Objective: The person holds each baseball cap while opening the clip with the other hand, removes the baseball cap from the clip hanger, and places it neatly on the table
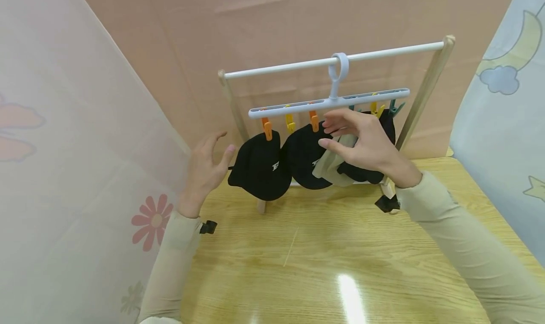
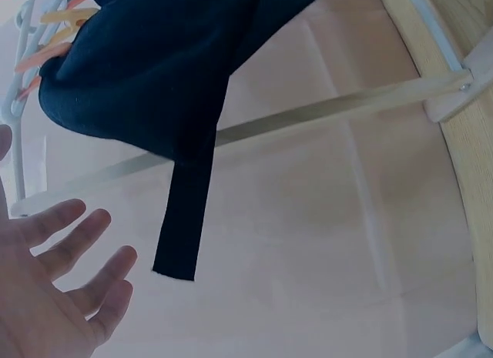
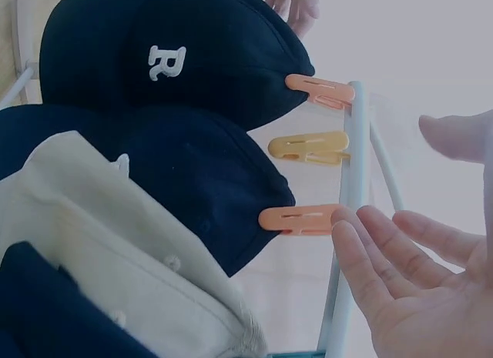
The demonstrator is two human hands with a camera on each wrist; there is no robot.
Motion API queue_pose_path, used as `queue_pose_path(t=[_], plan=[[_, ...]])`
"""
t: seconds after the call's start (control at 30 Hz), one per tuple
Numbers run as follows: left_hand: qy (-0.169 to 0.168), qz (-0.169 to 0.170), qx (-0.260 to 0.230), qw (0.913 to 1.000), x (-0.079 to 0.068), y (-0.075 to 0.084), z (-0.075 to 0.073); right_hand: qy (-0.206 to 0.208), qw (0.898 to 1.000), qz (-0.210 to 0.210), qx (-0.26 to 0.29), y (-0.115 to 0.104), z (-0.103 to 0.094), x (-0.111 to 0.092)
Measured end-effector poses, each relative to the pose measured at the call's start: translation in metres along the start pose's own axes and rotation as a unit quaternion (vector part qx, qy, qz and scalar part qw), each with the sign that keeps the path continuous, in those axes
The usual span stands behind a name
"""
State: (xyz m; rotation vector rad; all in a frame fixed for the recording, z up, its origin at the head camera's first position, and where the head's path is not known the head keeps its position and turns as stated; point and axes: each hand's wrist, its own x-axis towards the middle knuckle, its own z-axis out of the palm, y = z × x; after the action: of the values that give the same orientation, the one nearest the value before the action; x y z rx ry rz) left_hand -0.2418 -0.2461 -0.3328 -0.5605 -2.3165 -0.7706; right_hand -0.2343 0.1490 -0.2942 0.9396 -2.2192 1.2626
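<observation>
Before pink backdrop (image 1: 191, 21), leftmost black cap (image 1: 257, 172) beside left fingers (image 2: 81, 236)

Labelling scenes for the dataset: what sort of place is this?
Probably a staged indoor tabletop set: a flower-print sheet and pinkish backdrop enclose a wood-grain table, where a rack holds a hanger of clipped caps.

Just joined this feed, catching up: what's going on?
A person's bare hands are near a pale-blue plastic hanger on a rack's white rod. Two black fabric caps hang from it by orange plastic clips, with a beige fabric cap to their right. The right hand has its fingers close to the second black cap's clip; contact is unclear. The left hand is open beside the leftmost cap, holding nothing.
</observation>
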Motion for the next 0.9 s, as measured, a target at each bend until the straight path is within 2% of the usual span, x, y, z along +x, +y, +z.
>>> queue_pose_path(t=[0.2,0.37,0.9], plan=[[-0.013,-0.001,-0.030,0.9995,-0.002,0.002,0.005,-0.011,1.000,-0.009,0.018,-0.003,0.007,0.004],[-0.032,0.014,-0.051,0.9981,-0.003,0.004,0.007,-0.013,0.999,-0.015,0.031,-0.004,0.012,0.005],[-0.040,0.033,-0.054,0.9972,-0.001,0.013,0.020,-0.023,0.999,-0.019,0.036,-0.014,0.027,0.015]])
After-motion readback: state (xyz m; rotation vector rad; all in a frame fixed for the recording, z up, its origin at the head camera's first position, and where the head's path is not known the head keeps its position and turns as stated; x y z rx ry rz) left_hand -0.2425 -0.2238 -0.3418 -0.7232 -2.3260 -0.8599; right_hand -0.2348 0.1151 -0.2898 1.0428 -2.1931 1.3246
